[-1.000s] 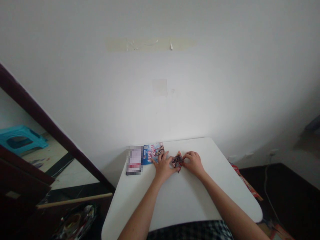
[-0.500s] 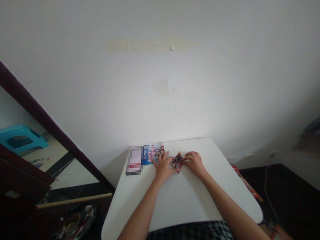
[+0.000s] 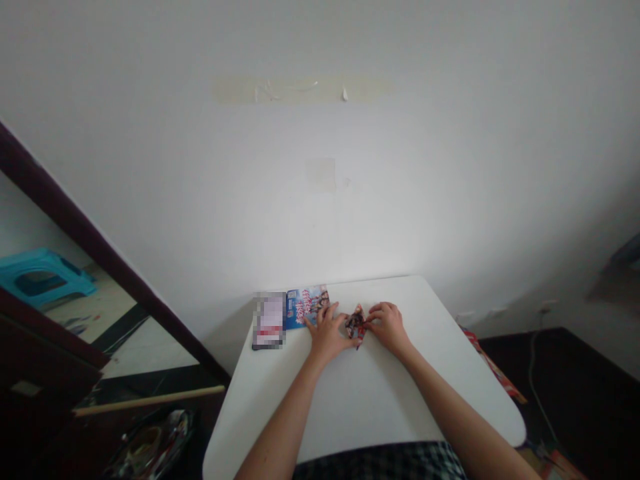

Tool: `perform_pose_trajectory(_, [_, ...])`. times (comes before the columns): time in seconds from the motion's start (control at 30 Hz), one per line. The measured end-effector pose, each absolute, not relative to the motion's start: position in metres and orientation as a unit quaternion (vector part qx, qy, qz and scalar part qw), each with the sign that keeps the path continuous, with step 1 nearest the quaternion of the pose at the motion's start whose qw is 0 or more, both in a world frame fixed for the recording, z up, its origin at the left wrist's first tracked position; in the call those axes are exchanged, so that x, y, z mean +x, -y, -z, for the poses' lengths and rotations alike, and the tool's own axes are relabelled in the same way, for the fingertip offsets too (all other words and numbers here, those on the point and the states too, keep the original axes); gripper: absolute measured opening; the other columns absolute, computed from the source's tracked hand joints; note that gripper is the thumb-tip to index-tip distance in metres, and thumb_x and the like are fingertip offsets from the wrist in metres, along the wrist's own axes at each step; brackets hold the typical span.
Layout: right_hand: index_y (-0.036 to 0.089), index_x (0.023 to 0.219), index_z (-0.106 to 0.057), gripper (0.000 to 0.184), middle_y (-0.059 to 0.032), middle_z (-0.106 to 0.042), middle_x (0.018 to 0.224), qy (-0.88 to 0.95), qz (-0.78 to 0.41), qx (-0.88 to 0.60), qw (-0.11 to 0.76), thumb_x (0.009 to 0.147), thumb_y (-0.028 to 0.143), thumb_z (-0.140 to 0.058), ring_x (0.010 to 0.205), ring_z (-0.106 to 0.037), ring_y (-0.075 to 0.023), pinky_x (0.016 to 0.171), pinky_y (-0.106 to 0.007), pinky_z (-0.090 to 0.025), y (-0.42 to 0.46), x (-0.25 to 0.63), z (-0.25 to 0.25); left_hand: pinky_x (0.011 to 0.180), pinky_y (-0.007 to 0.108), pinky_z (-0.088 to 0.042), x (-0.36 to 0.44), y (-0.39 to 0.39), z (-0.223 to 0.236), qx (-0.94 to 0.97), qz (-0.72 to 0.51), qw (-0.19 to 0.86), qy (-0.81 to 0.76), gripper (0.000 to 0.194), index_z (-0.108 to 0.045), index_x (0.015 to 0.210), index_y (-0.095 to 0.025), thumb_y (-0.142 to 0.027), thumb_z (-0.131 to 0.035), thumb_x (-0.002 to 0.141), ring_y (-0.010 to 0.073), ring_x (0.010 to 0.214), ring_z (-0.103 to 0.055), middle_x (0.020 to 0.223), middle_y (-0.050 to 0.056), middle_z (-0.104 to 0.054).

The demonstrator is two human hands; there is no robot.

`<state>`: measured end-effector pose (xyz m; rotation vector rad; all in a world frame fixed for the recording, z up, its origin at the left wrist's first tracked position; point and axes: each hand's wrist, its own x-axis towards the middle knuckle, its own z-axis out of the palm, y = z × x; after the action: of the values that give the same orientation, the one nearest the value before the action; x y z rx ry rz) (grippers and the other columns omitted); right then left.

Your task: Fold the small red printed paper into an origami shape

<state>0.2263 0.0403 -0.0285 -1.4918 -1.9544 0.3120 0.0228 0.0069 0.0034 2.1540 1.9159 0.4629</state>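
Between my two hands on the white table (image 3: 370, 400) is a small piece of folded printed paper (image 3: 355, 323), dark and red with pointed corners. From its left side my left hand (image 3: 327, 337) holds it between thumb and index finger, the other fingers spread on the table. On the right, my right hand (image 3: 387, 325) pinches the paper's edge with thumb and fingertips. Just beyond my left hand lies a blue printed leaflet (image 3: 300, 310), partly covered by my fingers. Beside it is a dark-edged flat rectangle (image 3: 270, 321), its face pixelated.
The table stands against a white wall (image 3: 320, 227) with tape marks. A mirror or doorway with a dark frame (image 3: 115, 253) leans at left, showing a blue plastic stool (image 3: 45, 277). Below it sits a bin with a black bag (image 3: 155, 443). A cable (image 3: 533, 373) hangs at right.
The folded paper has shifted and tilted slightly under my fingers, its top corner turning. My right fingertips have moved a little along its right edge; my left hand stays put.
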Motion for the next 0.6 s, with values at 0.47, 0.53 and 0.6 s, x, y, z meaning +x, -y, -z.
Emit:
perform_pose_trajectory(0.47, [0.028, 0.076, -0.079, 0.005, -0.0060, -0.070, 0.100, 0.737, -0.158, -0.556, 0.350, 0.074, 0.026, -0.075, 0.113, -0.050, -0.0293, 0.099, -0.044, -0.039, -0.047, 0.232, 0.032, 0.108, 0.082, -0.005, 0.024, -0.007, 0.000, 0.725, -0.172, 0.101, -0.659, 0.064, -0.068, 0.115, -0.040, -0.068, -0.078, 0.059, 0.0412, 0.144, -0.027, 0.157, 0.004, -0.039])
perform_pose_trajectory(0.53, [0.027, 0.077, -0.079, 0.006, -0.0063, -0.070, 0.102, 0.743, -0.161, -0.542, 0.359, 0.076, 0.026, -0.074, 0.113, -0.051, -0.0292, 0.100, -0.044, -0.040, -0.049, 0.235, 0.034, 0.108, 0.082, -0.004, 0.025, -0.006, 0.000, 0.722, -0.189, 0.096, -0.658, 0.057, -0.070, 0.112, -0.038, -0.065, -0.077, 0.062, 0.0406, 0.143, -0.029, 0.156, 0.005, -0.041])
perform_pose_trajectory(0.6, [0.027, 0.077, -0.079, 0.006, -0.0064, -0.070, 0.103, 0.746, -0.162, -0.534, 0.364, 0.077, 0.027, -0.073, 0.113, -0.051, -0.0294, 0.100, -0.045, -0.040, -0.050, 0.236, 0.035, 0.109, 0.081, -0.004, 0.026, -0.006, 0.000, 0.718, -0.213, 0.091, -0.657, 0.044, -0.072, 0.105, -0.037, -0.062, -0.075, 0.069, 0.0389, 0.142, -0.032, 0.153, 0.004, -0.045])
